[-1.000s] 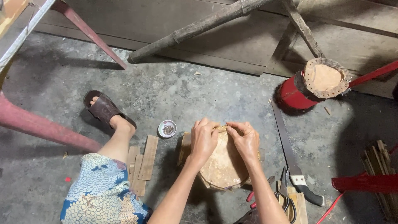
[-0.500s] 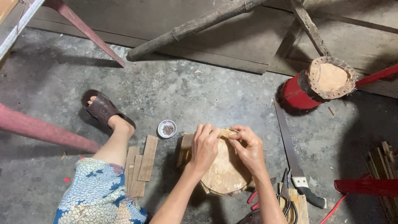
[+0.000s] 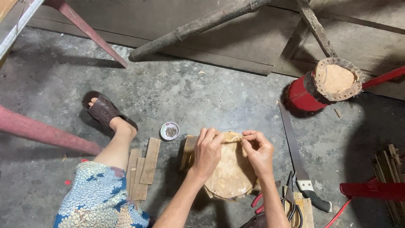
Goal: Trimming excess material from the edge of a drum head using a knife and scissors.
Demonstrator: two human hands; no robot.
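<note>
Left hand (image 3: 207, 153): fingers pressed on the hide (image 3: 230, 173), far edge – shifted slightly since before.
Right hand (image 3: 258, 152): pinching the hide's folded rim (still closed).
Hide: draped over a block on the floor, saw (image 3: 295, 156) beside.

Left hand (image 3: 207, 153) and right hand (image 3: 258, 153) cover the far rim of the hide disc (image 3: 230, 177); what the fingertips pinch there can't be told. Small dish (image 3: 170, 131), approx. 10 o'clock from the hands: contents too small to ID. Pliers (image 3: 265, 203) at 5 o'clock partly under the right forearm. Wood sticks (image 3: 390, 169) at 3 o'clock cut by right edge. Red drum (image 3: 308, 93): base hidden in shadow.
</note>
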